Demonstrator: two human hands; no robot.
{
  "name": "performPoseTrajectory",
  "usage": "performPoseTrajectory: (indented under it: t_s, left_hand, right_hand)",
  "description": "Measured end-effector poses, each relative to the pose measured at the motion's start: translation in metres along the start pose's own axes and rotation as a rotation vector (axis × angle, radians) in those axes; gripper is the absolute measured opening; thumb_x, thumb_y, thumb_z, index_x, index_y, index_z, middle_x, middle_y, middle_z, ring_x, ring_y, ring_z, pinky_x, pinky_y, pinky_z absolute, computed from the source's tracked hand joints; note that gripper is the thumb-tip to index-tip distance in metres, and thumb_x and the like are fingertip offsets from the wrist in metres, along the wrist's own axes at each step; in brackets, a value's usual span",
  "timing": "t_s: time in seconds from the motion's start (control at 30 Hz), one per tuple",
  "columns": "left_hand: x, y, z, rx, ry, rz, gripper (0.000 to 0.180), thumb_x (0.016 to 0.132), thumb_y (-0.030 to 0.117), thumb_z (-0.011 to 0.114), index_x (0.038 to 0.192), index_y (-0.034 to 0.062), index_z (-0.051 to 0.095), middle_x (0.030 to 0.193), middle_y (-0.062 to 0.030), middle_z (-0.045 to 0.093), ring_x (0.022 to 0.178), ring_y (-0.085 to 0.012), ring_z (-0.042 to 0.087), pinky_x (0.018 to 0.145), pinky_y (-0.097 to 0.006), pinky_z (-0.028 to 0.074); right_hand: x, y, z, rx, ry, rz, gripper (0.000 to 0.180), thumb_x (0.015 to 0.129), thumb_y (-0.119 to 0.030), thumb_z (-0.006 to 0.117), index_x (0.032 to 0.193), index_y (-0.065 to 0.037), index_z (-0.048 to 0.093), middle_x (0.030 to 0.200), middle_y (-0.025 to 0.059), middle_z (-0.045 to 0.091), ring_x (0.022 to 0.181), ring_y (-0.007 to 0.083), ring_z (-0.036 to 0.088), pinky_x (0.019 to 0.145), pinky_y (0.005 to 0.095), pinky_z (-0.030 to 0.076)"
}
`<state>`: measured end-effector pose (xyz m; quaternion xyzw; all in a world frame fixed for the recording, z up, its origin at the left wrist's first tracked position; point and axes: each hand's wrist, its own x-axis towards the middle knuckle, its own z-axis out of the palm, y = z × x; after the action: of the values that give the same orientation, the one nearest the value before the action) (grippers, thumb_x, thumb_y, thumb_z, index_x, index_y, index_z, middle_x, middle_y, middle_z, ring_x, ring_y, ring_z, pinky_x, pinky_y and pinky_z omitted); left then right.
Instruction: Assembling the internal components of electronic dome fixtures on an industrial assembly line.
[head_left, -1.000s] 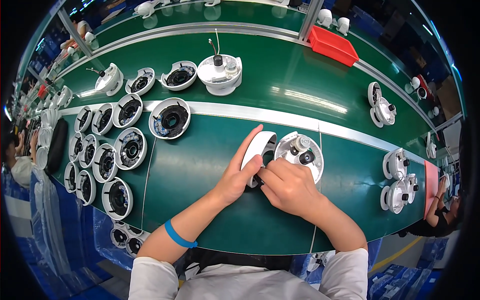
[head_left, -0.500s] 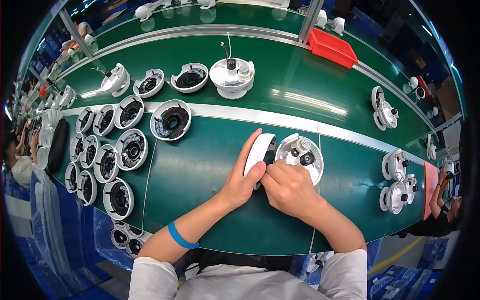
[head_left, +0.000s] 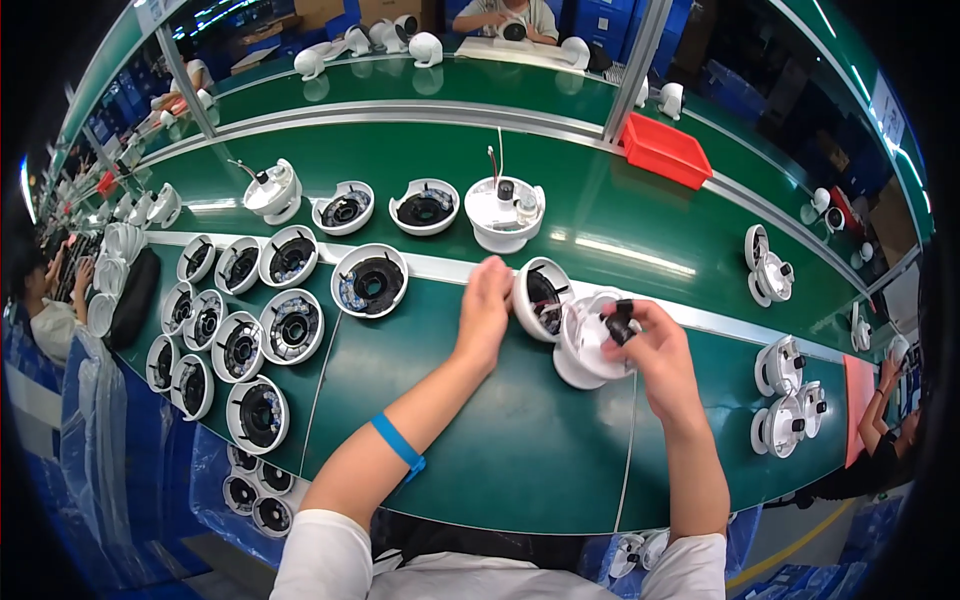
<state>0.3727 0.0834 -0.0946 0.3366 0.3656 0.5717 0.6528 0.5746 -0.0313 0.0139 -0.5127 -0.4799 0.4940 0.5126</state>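
A white dome camera base (head_left: 590,345) stands tilted near the middle of the green table (head_left: 520,450), just in front of the pale strip that runs across it. The right hand (head_left: 650,350) has its grip closed on a small black lens module (head_left: 620,322) at the top of this base, the fingers pinched round it. Touching the base on its left is a white housing shell (head_left: 540,298) with a dark inside, tipped on its edge; the left hand (head_left: 484,310) rests against its rim, fingers extended, and whether that grip truly clasps the shell is hard to tell from here. A blue wristband (head_left: 400,446) circles the left forearm.

Farther left, rows of round white housings (head_left: 240,345) with black centres lie packed together. Beyond the strip stands a white camera body (head_left: 503,212) with wires rising from it. A red rectangular tray (head_left: 665,150) sits at the far right of the table, and assembled white cameras (head_left: 790,400) stand at the right edge.
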Motion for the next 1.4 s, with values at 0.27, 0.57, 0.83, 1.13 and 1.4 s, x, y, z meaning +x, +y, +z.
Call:
performPoseTrajectory:
  t_s: [0.27, 0.57, 0.83, 1.13, 1.4]
  left_hand:
    - [0.043, 0.059, -0.044, -0.110, -0.100, -0.030, 0.095, 0.105, 0.052, 0.057, 0.167, 0.0225, -0.009, 0.174, -0.0126, 0.006, 0.154, -0.0394, 0.026, 0.113, -0.049, 0.044]
    - [0.047, 0.034, -0.066, 0.337, 0.105, 0.150, 0.085, 0.095, 0.042, 0.076, 0.157, 0.0030, 0.033, 0.144, -0.0206, 0.037, 0.107, -0.0228, 0.066, 0.088, -0.035, 0.059]
    - [0.007, 0.046, -0.053, 0.742, 0.329, 0.755, 0.031, 0.095, 0.015, 0.072, 0.123, 0.0072, 0.058, 0.125, -0.0125, 0.046, 0.103, -0.0235, 0.058, 0.082, -0.033, 0.052]
    - [-0.074, 0.070, -0.030, -0.191, 0.017, -0.090, 0.040, 0.105, 0.023, 0.064, 0.139, 0.0020, 0.057, 0.120, -0.0068, 0.068, 0.106, -0.0141, 0.064, 0.093, -0.030, 0.052]
    - [-0.095, 0.072, -0.046, -0.293, -0.128, -0.227, 0.049, 0.109, 0.042, 0.051, 0.142, 0.0053, 0.055, 0.133, -0.0087, 0.065, 0.123, -0.0197, 0.063, 0.106, -0.038, 0.050]
  right_hand:
    - [0.120, 0.009, -0.004, -0.122, 0.228, -0.114, 0.027, 0.094, 0.000, 0.058, 0.120, 0.006, 0.060, 0.114, 0.0131, 0.066, 0.097, 0.0206, 0.072, 0.087, 0.0304, 0.059]
    - [0.169, 0.009, 0.052, -0.221, 0.402, -0.135, 0.073, 0.087, 0.000, 0.061, 0.154, 0.008, 0.032, 0.115, 0.0277, 0.068, 0.080, 0.0228, 0.074, 0.073, 0.0324, 0.059]
    - [0.177, 0.042, 0.088, 0.103, 0.140, -0.239, 0.077, 0.088, -0.002, 0.063, 0.156, 0.005, 0.026, 0.149, 0.0156, 0.051, 0.110, 0.0205, 0.069, 0.085, 0.0295, 0.055]
    - [0.038, -0.024, 0.024, -0.599, 0.074, -0.278, 0.044, 0.084, 0.005, 0.056, 0.128, 0.004, 0.057, 0.104, 0.0149, 0.074, 0.072, 0.0249, 0.073, 0.070, 0.0373, 0.057]
    - [-0.024, -0.035, 0.034, -0.901, 0.062, -0.416, 0.049, 0.082, 0.010, 0.054, 0.128, 0.001, 0.069, 0.082, 0.0174, 0.073, 0.060, 0.0199, 0.070, 0.060, 0.0334, 0.057]
